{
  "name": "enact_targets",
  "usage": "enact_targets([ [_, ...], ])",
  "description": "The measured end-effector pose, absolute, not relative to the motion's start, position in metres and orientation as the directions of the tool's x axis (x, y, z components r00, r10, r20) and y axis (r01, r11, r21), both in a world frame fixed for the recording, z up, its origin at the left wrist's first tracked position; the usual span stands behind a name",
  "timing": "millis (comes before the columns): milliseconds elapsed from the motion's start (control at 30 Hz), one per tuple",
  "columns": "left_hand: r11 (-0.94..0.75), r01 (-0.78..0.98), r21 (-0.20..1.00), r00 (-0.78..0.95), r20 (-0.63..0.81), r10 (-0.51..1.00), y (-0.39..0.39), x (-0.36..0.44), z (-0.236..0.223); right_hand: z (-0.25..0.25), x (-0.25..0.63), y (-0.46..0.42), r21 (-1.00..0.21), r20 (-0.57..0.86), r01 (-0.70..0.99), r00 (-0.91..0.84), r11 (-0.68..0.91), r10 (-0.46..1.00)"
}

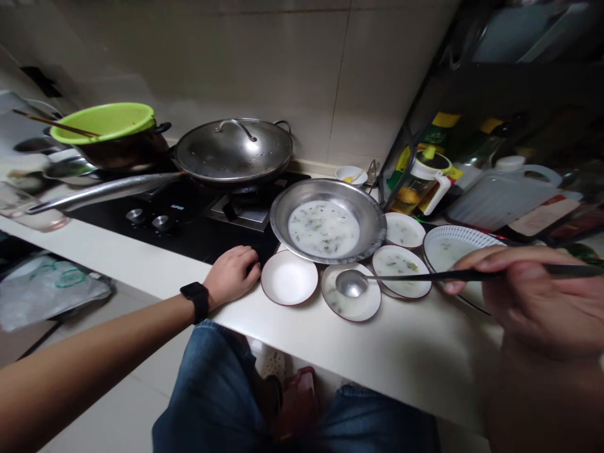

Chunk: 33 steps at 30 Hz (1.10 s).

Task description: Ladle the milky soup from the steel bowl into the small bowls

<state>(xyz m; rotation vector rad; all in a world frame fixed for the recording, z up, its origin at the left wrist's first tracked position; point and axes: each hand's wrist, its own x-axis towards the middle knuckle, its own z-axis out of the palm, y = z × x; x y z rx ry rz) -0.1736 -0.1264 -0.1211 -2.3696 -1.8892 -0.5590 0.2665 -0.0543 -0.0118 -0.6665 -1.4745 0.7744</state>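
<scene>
My right hand (542,296) grips the long dark handle of a metal ladle (352,284). The ladle's bowl hangs over a small red-rimmed bowl (349,308) of milky soup with green bits. To the left sits a bare white bowl (289,278). Beside it my left hand (234,277) rests on the counter's edge by the stove, fingers loosely bent, holding nothing. A wide steel basin (325,229) of the same soup stands behind the bowls. Two more small bowls, one nearer (402,272) and one farther (404,231), hold soup, as does a larger striped bowl (453,242), partly hidden by my right hand.
A lidded wok (234,154) stands on the black stove (189,217), its long handle reaching left. Farther left, a lime-green basket (106,123) sits in a dark pot. On the right are a jug (422,179) and a plastic container (504,192) beside a dark rack.
</scene>
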Motion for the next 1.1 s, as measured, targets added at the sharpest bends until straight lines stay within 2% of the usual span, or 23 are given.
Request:
enact_targets([
  [100, -0.247, 0.952, 0.178, 0.182, 0.319, 0.930, -0.126, -0.174, -0.122, -0.015, 0.262, -0.058, -0.819, 0.563, -0.021, -0.221, 0.573, 0.797],
  [167, -0.245, 0.953, 0.180, 0.179, 0.319, 0.931, -0.126, -0.174, -0.122, -0.016, 0.259, -0.057, -0.868, 0.472, 0.040, -0.238, 0.494, 0.849],
  [267, -0.239, 0.954, 0.179, 0.176, 0.310, 0.934, -0.127, -0.174, -0.122, -0.016, 0.255, -0.050, -0.963, 0.244, 0.082, -0.139, 0.257, 0.960],
  [367, -0.235, 0.956, 0.177, 0.173, 0.308, 0.936, -0.127, -0.173, -0.121, -0.015, 0.249, -0.041, -0.999, 0.034, 0.016, 0.017, 0.033, 0.999],
  [500, -0.236, 0.955, 0.180, 0.172, 0.313, 0.934, -0.126, -0.172, -0.120, -0.010, 0.241, -0.036, -0.995, -0.100, -0.027, 0.119, -0.098, 0.988],
  [733, -0.252, 0.953, 0.167, 0.190, 0.320, 0.928, -0.126, -0.174, -0.121, 0.002, 0.235, -0.041, -0.997, -0.064, -0.044, 0.187, -0.056, 0.980],
  [1100, -0.237, 0.956, 0.173, 0.175, 0.311, 0.934, -0.126, -0.173, -0.121, 0.019, 0.230, -0.045, -0.998, 0.014, -0.045, 0.413, 0.035, 0.910],
])
